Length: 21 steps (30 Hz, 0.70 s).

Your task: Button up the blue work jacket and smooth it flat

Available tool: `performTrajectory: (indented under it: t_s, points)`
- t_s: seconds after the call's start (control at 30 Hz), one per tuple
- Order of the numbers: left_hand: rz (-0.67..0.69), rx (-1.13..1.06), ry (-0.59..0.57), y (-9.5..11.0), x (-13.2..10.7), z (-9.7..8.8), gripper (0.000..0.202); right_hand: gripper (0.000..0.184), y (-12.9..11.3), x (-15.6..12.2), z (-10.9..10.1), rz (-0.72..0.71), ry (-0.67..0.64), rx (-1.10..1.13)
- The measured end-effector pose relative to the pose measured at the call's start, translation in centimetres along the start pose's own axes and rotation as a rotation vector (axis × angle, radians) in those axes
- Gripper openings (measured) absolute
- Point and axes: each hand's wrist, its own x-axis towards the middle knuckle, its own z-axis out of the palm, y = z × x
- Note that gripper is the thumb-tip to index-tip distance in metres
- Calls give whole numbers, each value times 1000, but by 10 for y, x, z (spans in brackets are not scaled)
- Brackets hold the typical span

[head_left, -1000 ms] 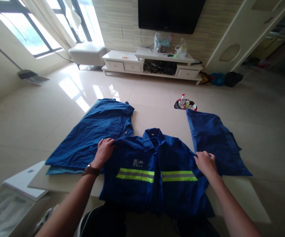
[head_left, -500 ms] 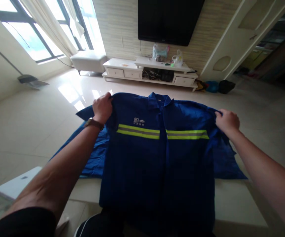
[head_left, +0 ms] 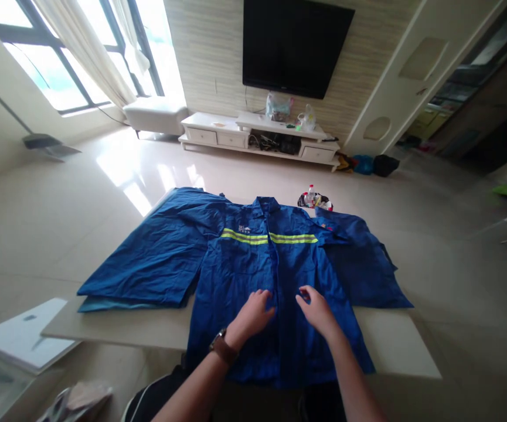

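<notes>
A blue work jacket with a yellow and grey reflective stripe across the chest lies spread front up, collar at the far end and lower hem over the near table edge. My left hand, wearing a wristwatch, is over the jacket's lower front, left of the front opening. To the right of that opening is my right hand, thumb and fingers apart. Neither hand grips the cloth; whether the fingertips touch it I cannot tell. Folded blue garments lie at the left and at the right, beside the jacket.
The pale table shows along its near edge. A white box stands at the lower left. Beyond the table are a bag with bottles, a low TV cabinet, a stool and a dustpan.
Both hands have let go of the jacket's shoulders and moved inward and nearer to me. The jacket, held up by the shoulders before, now lies flat on the table.
</notes>
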Motion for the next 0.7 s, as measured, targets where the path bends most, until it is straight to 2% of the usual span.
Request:
performTrajectory:
  t_s: [0.07,0.17,0.23,0.33,0.4,0.5,0.57,0.7]
  points:
    - [-24,47,-65,-1,-9,13,36,41,11,-10,18,-15,-15,-52]
    - [-9,147,-79,4,-9,19,38,55,5,-10,30,-147,-49,-137]
    - [14,216,-100,7,-5,20,37,60,-6,-10,35,-215,-145,-159]
    - [38,305,-138,5,2,17,35,61,-22,-13,42,-239,-358,-197]
    - [59,328,-128,0,8,15,35,62,-28,-16,46,-254,-438,-228]
    - [116,292,-42,-11,19,15,45,58,-32,-19,46,-246,-444,-266]
    - [146,262,-27,-17,25,19,54,55,-33,-18,41,-228,-448,-264]
    - [131,306,-157,-17,29,31,59,44,-37,-17,29,-228,-464,-236]
